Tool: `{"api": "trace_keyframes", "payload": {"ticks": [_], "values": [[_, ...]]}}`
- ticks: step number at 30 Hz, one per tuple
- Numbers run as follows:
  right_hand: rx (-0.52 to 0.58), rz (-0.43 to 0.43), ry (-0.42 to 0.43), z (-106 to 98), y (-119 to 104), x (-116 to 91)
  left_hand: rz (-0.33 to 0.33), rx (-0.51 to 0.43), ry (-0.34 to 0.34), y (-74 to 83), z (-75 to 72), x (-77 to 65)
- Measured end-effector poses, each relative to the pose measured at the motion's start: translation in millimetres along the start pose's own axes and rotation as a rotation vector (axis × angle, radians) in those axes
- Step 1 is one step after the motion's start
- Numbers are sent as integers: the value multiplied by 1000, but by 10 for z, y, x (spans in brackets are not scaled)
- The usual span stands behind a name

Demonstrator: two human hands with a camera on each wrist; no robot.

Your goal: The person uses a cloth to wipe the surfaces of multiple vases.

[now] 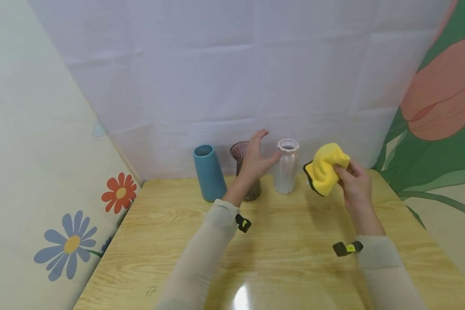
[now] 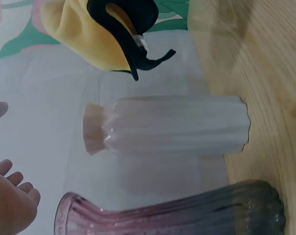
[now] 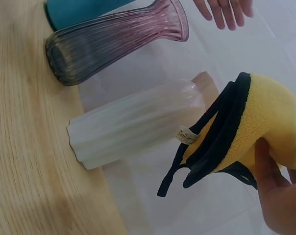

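Observation:
Bunched in my right hand [image 1: 357,185] is a yellow cloth [image 1: 325,165] with black edging, pinched between thumb and fingers above the table. A small white label [image 3: 186,135] shows on its edge. My left hand [image 1: 256,161] reaches in the air with fingers spread, holding nothing, its thumb near the rim of the white vase [image 1: 286,172] in the head view. That vase stands upright, ribbed, with a scalloped rim. Behind my left hand, a purple-tinted glass vase [image 1: 252,191] is partly hidden. Left of it stands a smooth blue vase [image 1: 210,176].
The three vases stand in a row near the back of the wooden table [image 1: 290,254], against a white sheet [image 1: 201,77]. A floral wall covering [image 1: 441,94] rises on the right, and a flowered panel [image 1: 31,172] on the left.

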State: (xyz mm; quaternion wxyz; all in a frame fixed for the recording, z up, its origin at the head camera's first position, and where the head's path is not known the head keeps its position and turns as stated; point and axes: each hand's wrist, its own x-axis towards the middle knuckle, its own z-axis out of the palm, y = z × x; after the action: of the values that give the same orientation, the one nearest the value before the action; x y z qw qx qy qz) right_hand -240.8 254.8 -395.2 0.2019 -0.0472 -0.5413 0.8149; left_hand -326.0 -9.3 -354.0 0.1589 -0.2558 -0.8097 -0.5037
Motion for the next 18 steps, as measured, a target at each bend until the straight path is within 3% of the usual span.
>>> {"api": "trace_keyframes", "payload": {"ticks": [4,10,18], "values": [[-15,-4,0,3,-22,22,-9,-37,-17,-6,144,34],[-59,-9,16,0,-16,75,-76,-96,-58,-38,327,43],[-113,-42,3,13,27,184,-162,-109,-54,-154,540,73]]}}
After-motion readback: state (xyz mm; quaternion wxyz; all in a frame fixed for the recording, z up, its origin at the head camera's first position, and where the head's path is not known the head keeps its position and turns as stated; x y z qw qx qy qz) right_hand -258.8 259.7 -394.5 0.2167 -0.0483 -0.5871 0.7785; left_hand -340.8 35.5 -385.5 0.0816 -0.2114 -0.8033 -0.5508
